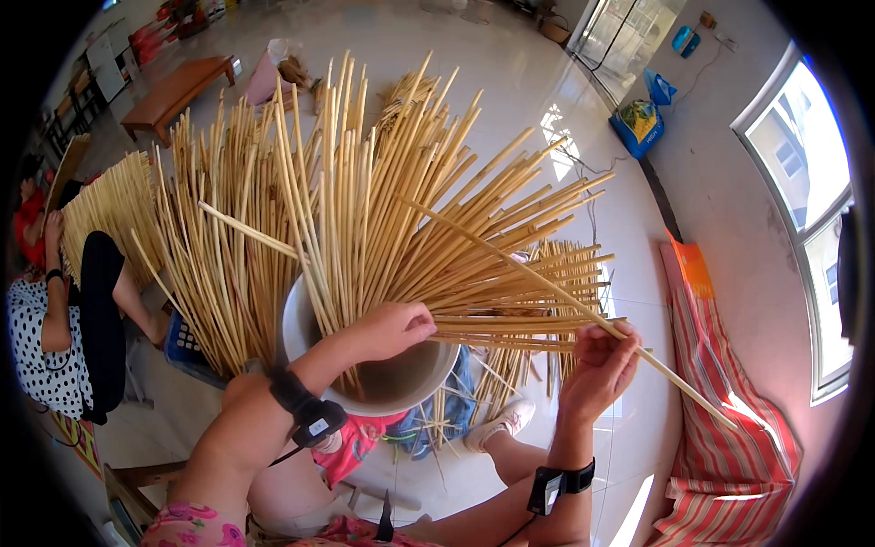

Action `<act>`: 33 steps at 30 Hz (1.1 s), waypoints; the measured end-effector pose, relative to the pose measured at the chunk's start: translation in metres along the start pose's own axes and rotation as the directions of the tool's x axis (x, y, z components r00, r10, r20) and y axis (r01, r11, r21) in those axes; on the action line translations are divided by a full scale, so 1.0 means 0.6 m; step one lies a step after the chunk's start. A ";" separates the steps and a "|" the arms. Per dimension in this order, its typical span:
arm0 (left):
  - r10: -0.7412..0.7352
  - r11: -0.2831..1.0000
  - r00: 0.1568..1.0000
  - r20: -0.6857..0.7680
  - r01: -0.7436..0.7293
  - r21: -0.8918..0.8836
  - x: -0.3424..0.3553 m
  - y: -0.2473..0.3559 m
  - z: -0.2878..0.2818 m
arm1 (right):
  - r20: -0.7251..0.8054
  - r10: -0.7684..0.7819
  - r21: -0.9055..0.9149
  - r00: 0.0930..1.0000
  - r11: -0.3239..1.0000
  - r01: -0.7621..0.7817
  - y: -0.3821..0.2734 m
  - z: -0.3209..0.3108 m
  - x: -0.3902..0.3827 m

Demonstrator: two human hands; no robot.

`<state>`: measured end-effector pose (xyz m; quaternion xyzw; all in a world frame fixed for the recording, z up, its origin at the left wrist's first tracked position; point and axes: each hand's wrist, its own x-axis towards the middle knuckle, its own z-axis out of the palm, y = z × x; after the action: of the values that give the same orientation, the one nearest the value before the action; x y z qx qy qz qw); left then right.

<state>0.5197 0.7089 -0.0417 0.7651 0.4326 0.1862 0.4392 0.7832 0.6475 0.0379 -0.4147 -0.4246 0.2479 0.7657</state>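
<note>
My right hand (602,365) is closed around a long, thin, straw-coloured stick (510,262). The stick slants from the upper left, across the other sticks, down to the lower right past my fingers. My left hand (396,328) is over the mouth of a pale bucket (401,403), its fingers curled together. Whatever those fingers may hold is hidden. A thick sheaf of similar sticks (365,201) stands in the bucket and fans out up and to the right. Several of its sticks pass just behind my left fingertips.
More sticks (228,182) stand in a blue crate (187,346) to the left. Another person (55,337) sits beyond it. Sticks lie on the floor (501,378) behind the bucket. A striped cloth (711,365) hangs at the right wall; a low wooden table (178,91) is at the far left.
</note>
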 end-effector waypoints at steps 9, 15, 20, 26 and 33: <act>-0.061 0.608 0.975 -0.212 -0.132 -0.783 -0.010 0.071 0.009 | 0.441 0.484 0.064 0.756 0.823 -0.564 0.054 0.101 -0.114; -0.203 0.573 0.803 -0.560 -0.367 -0.733 -0.003 0.036 -0.051 | 0.686 0.701 -0.489 0.196 0.643 -0.589 0.042 0.088 -0.140; -0.141 0.732 0.546 -0.826 -0.504 -0.458 -0.017 0.038 -0.117 | 0.816 0.547 -0.575 -0.189 0.732 -0.366 0.040 0.065 -0.160; -0.009 0.874 0.279 -0.960 -0.465 -0.143 -0.036 0.032 -0.158 | 0.770 0.638 -0.568 0.008 0.691 -0.447 0.041 0.048 -0.128; 0.161 0.861 0.453 -0.877 -0.499 -0.099 -0.029 0.046 -0.120 | 0.577 0.758 -0.561 0.305 0.638 -0.527 0.046 0.039 -0.083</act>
<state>0.4759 0.7248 0.0219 0.5571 0.3898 0.6881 0.2535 0.7367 0.6357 -0.0011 -0.4977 -0.5334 0.6277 0.2716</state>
